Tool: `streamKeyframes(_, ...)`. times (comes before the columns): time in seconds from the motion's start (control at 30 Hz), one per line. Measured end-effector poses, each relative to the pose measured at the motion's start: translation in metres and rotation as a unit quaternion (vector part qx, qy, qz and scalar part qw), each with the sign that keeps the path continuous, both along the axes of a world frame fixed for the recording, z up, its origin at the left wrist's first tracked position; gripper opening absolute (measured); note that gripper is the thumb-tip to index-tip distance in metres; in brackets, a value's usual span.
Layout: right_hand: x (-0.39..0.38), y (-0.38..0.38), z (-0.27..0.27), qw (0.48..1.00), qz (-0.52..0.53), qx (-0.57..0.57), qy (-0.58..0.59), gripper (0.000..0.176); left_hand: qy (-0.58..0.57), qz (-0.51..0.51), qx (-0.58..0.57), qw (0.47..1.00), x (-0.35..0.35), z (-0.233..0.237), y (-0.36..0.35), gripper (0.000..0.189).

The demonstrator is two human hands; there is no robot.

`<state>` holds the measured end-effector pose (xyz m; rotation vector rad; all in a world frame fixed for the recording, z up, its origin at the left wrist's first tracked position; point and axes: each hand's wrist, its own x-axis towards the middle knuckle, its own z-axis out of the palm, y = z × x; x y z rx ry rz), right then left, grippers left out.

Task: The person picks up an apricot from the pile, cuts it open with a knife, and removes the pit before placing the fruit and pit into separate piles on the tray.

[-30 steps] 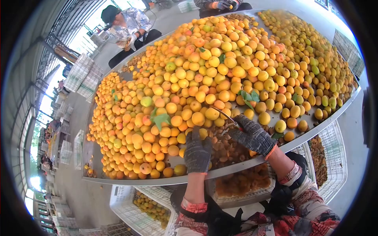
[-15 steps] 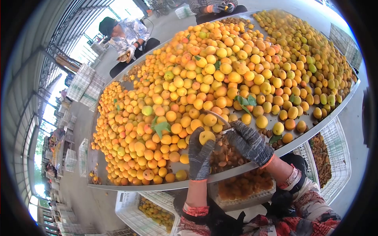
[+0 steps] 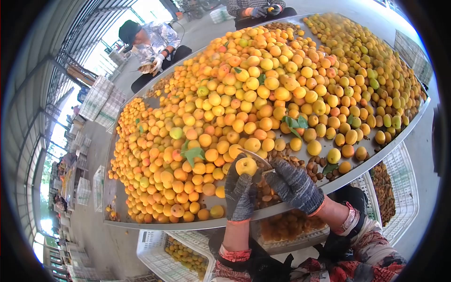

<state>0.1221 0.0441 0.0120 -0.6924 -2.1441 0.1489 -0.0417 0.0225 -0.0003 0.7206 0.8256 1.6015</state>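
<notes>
My left hand (image 3: pixel 238 196), in a dark grey knit glove, holds a yellow-orange apricot (image 3: pixel 246 166) between thumb and fingers. The gloved right hand (image 3: pixel 298 187) is closed on a knife with a thin curved blade (image 3: pixel 256 158), its handle mostly hidden by the fingers. That blade lies right at the upper right of the held apricot. Both hands are over the front edge of a metal table (image 3: pixel 162 224). A large heap of apricots (image 3: pixel 221 113) spreads behind them, and brown pits (image 3: pixel 266 195) lie between and just beyond the hands.
Under the table's front edge stand white crates, one with whole apricots (image 3: pixel 185 256), another with orange halves (image 3: pixel 291 225), and one at right with brown pieces (image 3: pixel 383 192). Across the table sit two people (image 3: pixel 152 44) (image 3: pixel 256 8). Stacked crates (image 3: pixel 101 101) stand at left.
My right hand has moved slightly left and down, bringing the knife blade against the upper side of the apricot. My left hand still holds the fruit in nearly the same place.
</notes>
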Motion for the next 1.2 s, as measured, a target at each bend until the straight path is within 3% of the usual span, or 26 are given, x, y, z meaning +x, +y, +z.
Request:
streamKeyframes(0.03,-0.002,-0.003,-0.001,1.0,0.001,0.0,0.0,0.027,-0.012,0.006,0.0,1.0,-0.001,-0.004,0.0,0.047)
streamKeyframes(0.1,-0.007,-0.012,-0.004,0.988,0.015,-0.155,0.018,0.032,-0.029,0.007,0.006,1.0,0.0,-0.003,0.0,0.046)
streamKeyframes(0.23,-0.014,-0.014,0.002,0.998,0.01,-0.067,0.019,0.032,-0.035,0.018,0.037,0.999,0.005,-0.002,0.0,0.045)
streamKeyframes(0.3,-0.02,-0.016,-0.001,0.972,0.011,-0.203,0.115,0.034,-0.042,0.014,0.034,0.998,0.007,-0.001,0.0,0.046)
streamKeyframes(0.37,-0.021,-0.018,0.003,0.967,0.01,-0.235,0.102,0.028,-0.049,0.011,0.033,0.998,0.007,-0.004,0.0,0.047)
streamKeyframes(0.43,-0.019,-0.02,0.006,0.96,0.009,-0.265,0.088,0.022,-0.002,0.047,0.021,0.999,0.006,-0.009,0.0,0.048)
streamKeyframes(0.53,-0.015,-0.018,0.012,0.976,0.024,-0.203,0.071,0.021,0.031,0.042,0.023,0.998,0.003,0.0,-0.003,0.046)
streamKeyframes(0.57,-0.013,-0.017,0.014,0.964,0.038,-0.255,0.066,0.024,0.031,0.042,0.022,0.998,0.002,0.003,-0.004,0.046)
streamKeyframes(0.63,-0.011,-0.017,0.01,0.948,0.052,-0.307,0.062,0.026,0.141,0.037,0.037,0.989,0.001,0.007,-0.006,0.042)
streamKeyframes(0.7,-0.008,-0.016,-0.002,0.994,0.039,-0.099,0.019,0.03,0.127,0.032,0.031,0.991,0.001,0.007,-0.006,0.042)
streamKeyframes(0.73,-0.005,-0.015,-0.005,0.994,0.039,-0.101,0.018,0.03,0.113,0.029,0.024,0.993,0.0,0.007,-0.007,0.042)
streamKeyframes(0.8,0.0,-0.008,-0.005,0.994,0.036,0.07,-0.079,0.027,0.144,0.019,0.006,0.989,-0.002,0.014,-0.005,0.043)
streamKeyframes(0.83,0.001,-0.007,-0.001,0.994,0.036,0.069,-0.079,0.027,0.175,0.008,-0.014,0.984,-0.003,0.016,-0.005,0.043)
streamKeyframes(0.87,0.002,-0.006,0.007,0.987,0.082,-0.137,-0.022,0.029,0.175,0.008,-0.013,0.985,-0.005,0.018,-0.006,0.043)
streamKeyframes(0.9,0.002,-0.005,0.011,0.933,0.125,-0.337,0.035,0.03,0.211,-0.006,-0.013,0.977,-0.006,0.019,-0.006,0.042)
streamKeyframes(0.93,0.002,-0.003,0.005,0.933,0.125,-0.337,0.035,0.03,0.247,-0.021,-0.015,0.969,-0.007,0.019,-0.006,0.041)
streamKeyframes(1.0,-0.001,0.003,-0.008,0.995,0.092,-0.029,-0.02,0.042,0.24,0.03,-0.031,0.97,0.005,0.017,-0.006,0.038)
streamKeyframes(1.03,-0.004,-0.002,-0.004,0.995,0.091,-0.03,-0.019,0.042,0.232,0.081,-0.047,0.968,0.011,0.015,-0.006,0.036)
streamKeyframes(1.07,-0.009,-0.009,0.005,0.98,0.085,-0.181,0.013,0.037,0.233,0.08,-0.047,0.968,0.016,0.015,-0.006,0.036)
streamKeyframes(1.1,-0.012,-0.012,0.011,0.941,0.078,-0.327,0.044,0.031,0.148,0.083,-0.079,0.982,0.02,0.014,-0.005,0.042)
streamKeyframes(1.13,-0.013,-0.014,0.009,0.941,0.079,-0.326,0.043,0.031,0.061,0.085,-0.11,0.988,0.022,0.014,-0.004,0.05)
streamKeyframes(1.2,-0.012,-0.015,0.001,0.954,0.03,-0.299,-0.004,0.033,0.123,0.075,-0.098,0.985,0.02,0.004,-0.001,0.052)
